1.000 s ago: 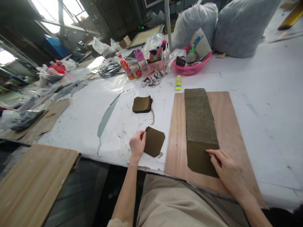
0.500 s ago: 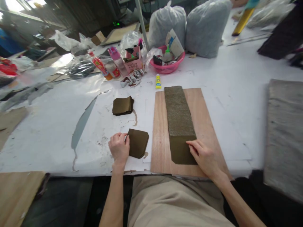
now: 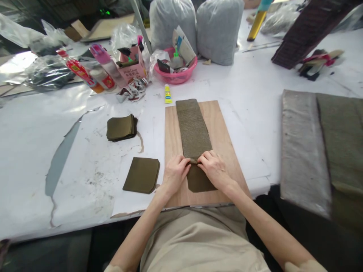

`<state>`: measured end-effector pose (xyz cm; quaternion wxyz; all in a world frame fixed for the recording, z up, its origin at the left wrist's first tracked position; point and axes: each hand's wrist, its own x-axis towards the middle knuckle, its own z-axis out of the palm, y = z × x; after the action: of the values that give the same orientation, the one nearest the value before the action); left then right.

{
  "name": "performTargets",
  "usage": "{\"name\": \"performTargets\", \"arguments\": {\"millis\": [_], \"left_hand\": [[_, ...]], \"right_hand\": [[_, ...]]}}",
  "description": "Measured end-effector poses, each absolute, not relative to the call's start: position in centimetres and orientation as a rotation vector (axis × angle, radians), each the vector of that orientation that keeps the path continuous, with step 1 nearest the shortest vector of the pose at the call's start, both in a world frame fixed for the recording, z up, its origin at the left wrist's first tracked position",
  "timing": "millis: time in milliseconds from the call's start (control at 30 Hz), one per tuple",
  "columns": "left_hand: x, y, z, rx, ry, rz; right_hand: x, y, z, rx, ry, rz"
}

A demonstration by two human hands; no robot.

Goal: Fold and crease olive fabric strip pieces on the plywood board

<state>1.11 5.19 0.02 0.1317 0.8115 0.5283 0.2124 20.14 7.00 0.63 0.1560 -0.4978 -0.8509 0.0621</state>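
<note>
A ribbed olive-brown strip [image 3: 194, 128], which looks like fabric, lies lengthwise on a thin wooden board [image 3: 222, 136]. At its near end is a smooth olive-brown piece [image 3: 200, 181] with cut corners. My left hand [image 3: 176, 172] and my right hand [image 3: 214, 170] face each other, fingertips closed on the near edge of the strip, where it is slightly lifted or folded above the smooth piece. Left of the board sits a small pile of similar smooth pieces [image 3: 141, 175]. Farther back is a thicker stack [image 3: 120, 128], somewhat curled.
Beyond the board lies a yellow glue tube [image 3: 168, 94]. A pink basin [image 3: 177, 77] of odds and ends, bottles [image 3: 76, 70] and stuffed bags [image 3: 172, 26] stand behind. Grey-brown folded material [image 3: 306, 151] lies at the right. The white table covering [image 3: 65, 151] is torn at the left.
My left hand has left the pile of smooth pieces and come over to the strip. My right hand has shifted to the strip's near edge. The view has turned rightward.
</note>
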Motion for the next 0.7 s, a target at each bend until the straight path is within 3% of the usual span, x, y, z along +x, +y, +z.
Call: {"name": "performTargets", "arguments": {"millis": [367, 700], "left_hand": [[0.6, 7.1, 0.4, 2.442, 1.467, 0.492], [0.5, 7.9, 0.7, 2.399, 1.372, 0.434]], "right_hand": [[21.3, 7.2, -0.3, -1.143, -2.501, 0.189], [24.8, 7.2, 0.2, -1.388, -2.406, 0.218]]}}
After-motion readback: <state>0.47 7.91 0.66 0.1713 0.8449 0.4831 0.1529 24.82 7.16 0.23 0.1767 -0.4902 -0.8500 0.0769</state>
